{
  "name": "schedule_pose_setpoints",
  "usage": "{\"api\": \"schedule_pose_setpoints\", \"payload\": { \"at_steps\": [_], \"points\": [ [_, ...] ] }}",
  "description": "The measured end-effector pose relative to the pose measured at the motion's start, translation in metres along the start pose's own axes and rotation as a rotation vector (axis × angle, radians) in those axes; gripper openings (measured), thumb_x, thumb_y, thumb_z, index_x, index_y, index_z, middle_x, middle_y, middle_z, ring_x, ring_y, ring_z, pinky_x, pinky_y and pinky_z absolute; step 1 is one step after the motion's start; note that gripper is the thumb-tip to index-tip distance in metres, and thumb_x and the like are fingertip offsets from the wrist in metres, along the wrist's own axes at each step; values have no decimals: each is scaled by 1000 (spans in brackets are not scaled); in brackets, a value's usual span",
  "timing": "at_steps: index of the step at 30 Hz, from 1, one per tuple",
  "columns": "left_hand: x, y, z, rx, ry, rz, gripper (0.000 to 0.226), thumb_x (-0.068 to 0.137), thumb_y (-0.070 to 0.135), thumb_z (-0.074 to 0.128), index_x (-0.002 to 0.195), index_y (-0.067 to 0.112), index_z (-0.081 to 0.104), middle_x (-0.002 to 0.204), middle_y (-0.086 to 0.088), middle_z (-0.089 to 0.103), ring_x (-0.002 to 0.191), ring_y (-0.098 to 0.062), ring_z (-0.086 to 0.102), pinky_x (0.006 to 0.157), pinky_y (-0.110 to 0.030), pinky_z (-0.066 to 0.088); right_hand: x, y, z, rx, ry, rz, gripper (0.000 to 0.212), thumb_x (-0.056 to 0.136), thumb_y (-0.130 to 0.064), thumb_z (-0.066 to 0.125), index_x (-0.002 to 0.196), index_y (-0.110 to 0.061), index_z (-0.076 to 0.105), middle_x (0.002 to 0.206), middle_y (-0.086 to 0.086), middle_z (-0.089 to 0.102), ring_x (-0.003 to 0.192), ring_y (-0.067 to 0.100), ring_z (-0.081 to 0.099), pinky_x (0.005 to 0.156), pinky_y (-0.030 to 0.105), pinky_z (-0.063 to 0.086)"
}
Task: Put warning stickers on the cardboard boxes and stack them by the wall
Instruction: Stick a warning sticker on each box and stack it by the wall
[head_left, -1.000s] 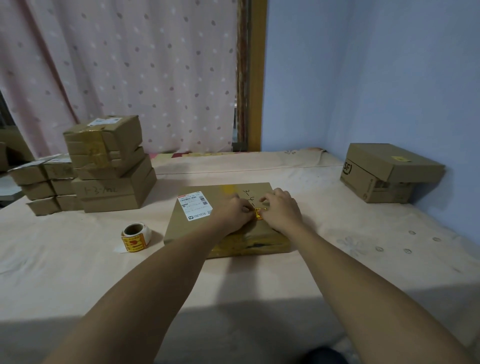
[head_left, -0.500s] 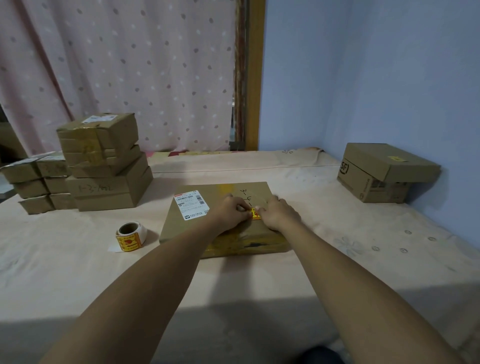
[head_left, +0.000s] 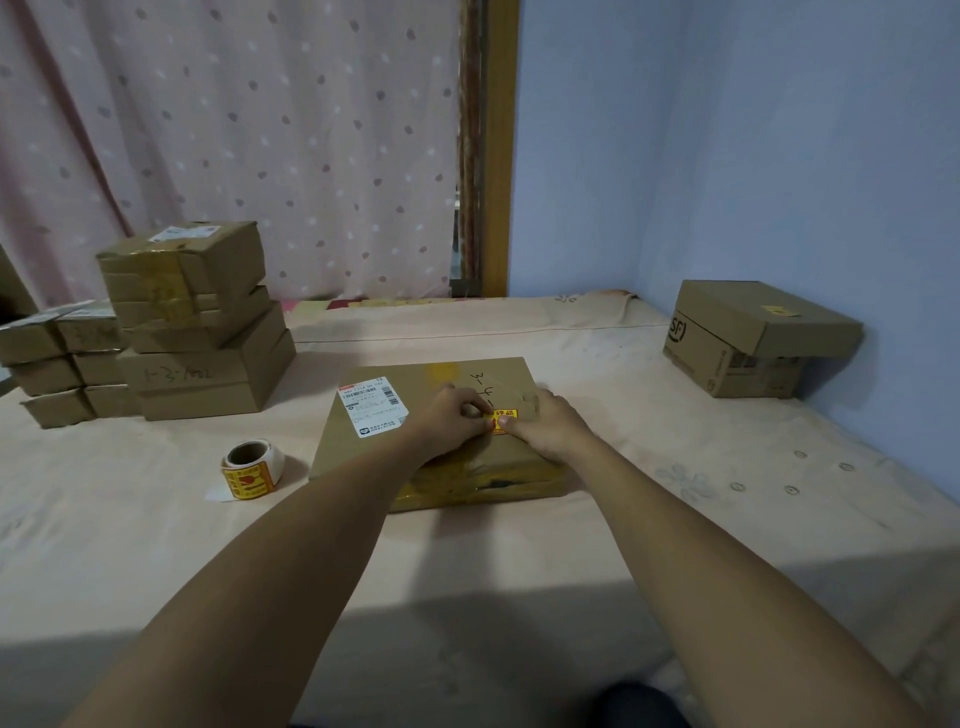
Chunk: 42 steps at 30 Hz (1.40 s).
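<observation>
the flat cardboard box (head_left: 363, 452) lies on the bed (head_left: 675, 467) right in front of us, we judge so that the warning sticker (head_left: 503, 417) gets a firm face. our left hand (head_left: 454, 421) takes the sticker's left edge in a pinching grip, while our right hand (head_left: 550, 426) lies spread on the lid, thumb pressing the sticker down. the sticker roll (head_left: 252, 470) sits just left, within reach, a pile of boxes (head_left: 202, 322) further left and a yellow-tagged box by the wall (head_left: 753, 338); all are closed, contents unseen.

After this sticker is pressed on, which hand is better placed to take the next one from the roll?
Probably the left hand, pinching the sticker. The roll lies left of the box, on that arm's side; the right hand would need to cross over the box.
</observation>
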<state>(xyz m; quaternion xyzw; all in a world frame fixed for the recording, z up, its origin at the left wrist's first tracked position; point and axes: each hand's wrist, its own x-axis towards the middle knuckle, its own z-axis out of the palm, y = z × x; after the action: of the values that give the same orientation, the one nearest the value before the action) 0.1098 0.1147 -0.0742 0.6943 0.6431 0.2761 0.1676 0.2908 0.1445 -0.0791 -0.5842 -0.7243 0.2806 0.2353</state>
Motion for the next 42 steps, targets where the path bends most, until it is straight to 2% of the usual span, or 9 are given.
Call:
{"api": "schedule_pose_setpoints", "payload": {
  "at_steps": [6,10,15,18,23,27,35,39,42],
  "points": [
    [-2,3,-1,12,9,-6,27,94,33,68,119,26,69,116,-1,48,103,-19,50,94,-37,47,-7,0,-5,52,11,49,48,104,-35,52,149,-22,43,141,8,57,123,31,55,104,44,49],
    [-8,2,-8,10,30,8,24,97,30,64,119,22,70,114,-1,50,104,-20,52,91,-33,45,-12,3,-6,172,27,130,47,103,-42,50,144,-20,45,134,7,59,119,30,57,98,41,51],
    [-33,-26,-30,159,239,-18,20,97,23,58,111,18,72,111,-1,62,102,-20,58,85,-33,50,-27,11,-8,535,-86,337,48,96,-54,59,125,-16,63,109,9,71,96,29,70,76,41,60],
    [-53,-54,-48,296,359,-73,20,93,20,59,102,12,75,112,-6,67,104,-25,61,78,-32,50,-36,9,-12,553,-99,342,43,98,-50,60,121,-15,61,107,10,70,94,28,69,75,41,60],
    [-77,-74,-65,417,372,-320,42,97,38,51,127,9,58,124,-14,57,110,-28,52,86,-37,48,-56,1,-15,576,-132,374,41,98,-46,63,122,-14,61,107,12,71,94,31,70,75,46,62],
    [-80,-62,-63,251,300,-557,51,96,46,54,132,11,44,130,-18,51,117,-34,49,93,-44,44,-79,-2,-21,614,-169,397,37,95,-43,67,115,-12,65,107,15,70,93,33,70,77,49,63],
    [-66,-26,-51,-124,375,-476,34,90,25,62,122,14,56,112,-8,64,96,-26,59,83,-41,55,-105,39,-66,781,-176,439,52,83,-49,78,116,-10,66,119,19,68,114,34,63,105,45,51],
    [-47,7,-34,-358,419,-480,32,89,19,62,120,11,57,115,-12,61,99,-29,58,88,-45,56,-113,64,-89,916,-36,446,45,87,-44,74,115,-9,66,114,18,68,107,32,64,98,41,54],
    [-33,31,-13,-428,451,-558,47,93,35,59,127,4,48,123,-19,56,110,-37,56,92,-50,53,-108,79,-93,1011,42,479,54,82,-43,79,125,-14,65,119,14,68,110,30,63,83,38,59]
  ]
}}
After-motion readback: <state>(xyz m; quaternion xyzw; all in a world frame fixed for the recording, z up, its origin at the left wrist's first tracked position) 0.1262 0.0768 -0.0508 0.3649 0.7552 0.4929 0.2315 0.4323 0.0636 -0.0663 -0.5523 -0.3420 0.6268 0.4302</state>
